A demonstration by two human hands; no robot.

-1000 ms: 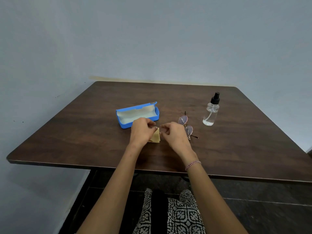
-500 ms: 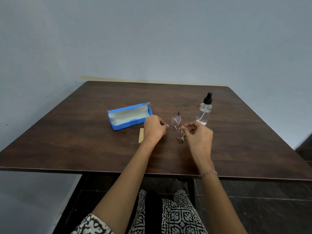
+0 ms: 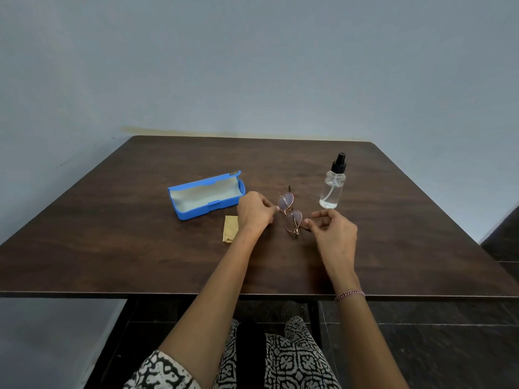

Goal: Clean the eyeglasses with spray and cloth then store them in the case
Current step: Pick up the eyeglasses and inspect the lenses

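Round, thin-rimmed eyeglasses [image 3: 290, 214] sit at the middle of the dark wooden table [image 3: 112, 234], temples folded. My left hand [image 3: 254, 211] pinches the rim of the far lens with its fingertips. My right hand [image 3: 334, 231] has thumb and forefinger curled at the temple beside the near lens. A folded tan cloth [image 3: 230, 230] lies flat on the table just left of my left wrist. The blue case [image 3: 206, 196] stands open behind the cloth, its pale lining showing. A clear spray bottle [image 3: 332, 189] with a black pump stands upright to the right of the glasses.
The table's front edge [image 3: 252, 294] runs just under my forearms, and its far edge meets a pale blue wall [image 3: 252, 66]. A dark tiled floor [image 3: 435, 346] shows below on the right.
Both hands let go of the cloth, which now lies on the table. They moved right to the eyeglasses and took hold of them. The camera view also shifted slightly.
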